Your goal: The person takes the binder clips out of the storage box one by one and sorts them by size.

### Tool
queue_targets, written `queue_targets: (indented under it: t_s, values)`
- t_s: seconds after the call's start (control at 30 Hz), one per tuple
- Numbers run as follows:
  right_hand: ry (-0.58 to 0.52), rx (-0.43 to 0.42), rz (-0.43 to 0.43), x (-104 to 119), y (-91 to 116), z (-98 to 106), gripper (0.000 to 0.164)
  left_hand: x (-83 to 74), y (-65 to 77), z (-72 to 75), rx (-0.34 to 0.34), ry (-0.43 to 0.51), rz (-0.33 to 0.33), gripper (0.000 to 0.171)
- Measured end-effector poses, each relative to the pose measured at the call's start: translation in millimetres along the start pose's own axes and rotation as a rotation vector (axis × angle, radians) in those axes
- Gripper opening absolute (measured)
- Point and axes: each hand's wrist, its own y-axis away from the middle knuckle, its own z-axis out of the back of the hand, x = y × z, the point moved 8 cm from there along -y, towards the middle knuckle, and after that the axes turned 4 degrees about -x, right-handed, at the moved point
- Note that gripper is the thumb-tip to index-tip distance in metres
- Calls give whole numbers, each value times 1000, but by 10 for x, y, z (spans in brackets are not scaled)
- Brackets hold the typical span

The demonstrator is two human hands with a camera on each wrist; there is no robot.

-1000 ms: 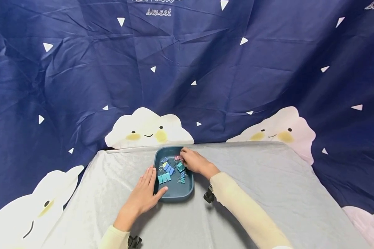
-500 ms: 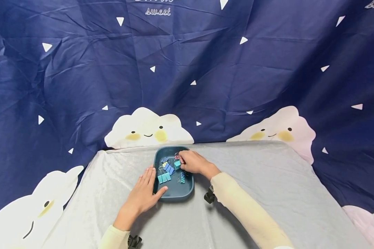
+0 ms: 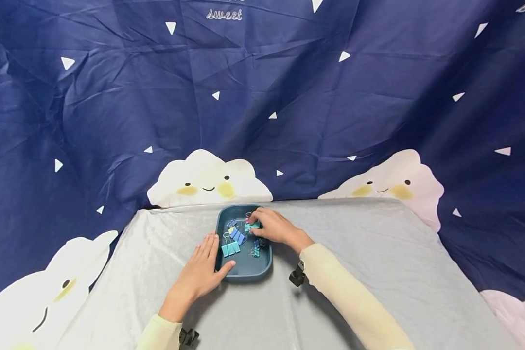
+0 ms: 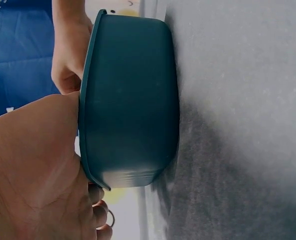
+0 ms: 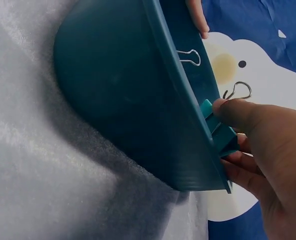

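A dark teal bin [image 3: 247, 278] holds several binder clips. My right hand [image 3: 275, 227] reaches into its far right part and pinches a teal binder clip [image 5: 220, 131] between thumb and fingers; one wire handle of that clip loops up past the thumb. My left hand [image 3: 200, 273] rests along the bin's left rim, fingers straight, thumb over the near left corner. Inside lie a large light-blue binder clip [image 3: 231, 249], a blue one [image 3: 237, 236], a bit of yellow [image 3: 231, 231], and small blue and teal clips [image 3: 256, 250]. A pink clip [image 3: 248, 217] is partly hidden by my right fingers.
Grey cloth [image 3: 332, 233] covers the table beneath the bin. Behind hangs a dark blue curtain [image 3: 297, 97] printed with white clouds and triangles. A black wrist device [image 3: 296, 275] sits below my right sleeve, another at my left sleeve.
My right hand's fingers have shifted from the pink clips onto the teal clip and spread around it, and that clip has turned slightly. My left hand stays at the rim.
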Motion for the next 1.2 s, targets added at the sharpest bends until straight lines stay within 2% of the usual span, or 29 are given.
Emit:
queue_targets:
  t_s: [0.17, 0.47, 0.8, 1.0, 1.2]
  values:
    - [-19, -7, 13, 5, 33, 24, 25, 21, 5, -34, 38, -9, 13, 97]
    - [-5, -33, 39, 26, 101, 153, 25, 17, -27, -10, 44, -2, 18, 96]
    - [-15, -158, 83, -22, 219, 358, 19, 15, -14, -30, 45, 13, 20, 97]
    - [-43, -175, 71, -54, 269, 474, 18, 3, -8, -6, 10, 24, 0, 96]
    - [-76, -212, 57, -130, 357, 584, 19, 16, -4, -25, 29, 21, 5, 97]
